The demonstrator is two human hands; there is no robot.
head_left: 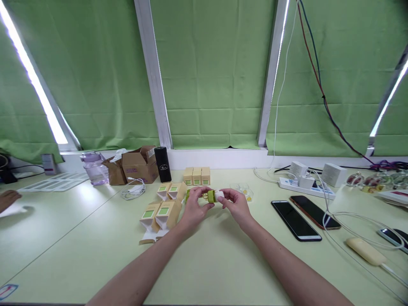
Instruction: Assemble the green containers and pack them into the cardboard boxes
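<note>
Between both hands, over the middle of the table, is a small green-and-white cylinder (211,196); its exact kind is too small to make out. My left hand (195,207) is closed around its green end, where something yellowish shows between the fingers. The fingers of my right hand (237,207) pinch the white end. Left of my left hand stand several small tan boxes with green labels (164,211), the nearer ones with their flaps open. Behind my hands, 3 closed tan boxes (196,176) stand in a row. A clear plastic tray (248,194) with yellow bits lies just behind my right hand, partly hidden.
On the right lie two phones (296,221), a power strip (306,188) with chargers, loose white cables and a cream-coloured device (366,250). At the back left are a cardboard box (139,165), a black cylinder (163,165) and a purple bottle (94,169). Another person's hand (9,199) shows at far left.
</note>
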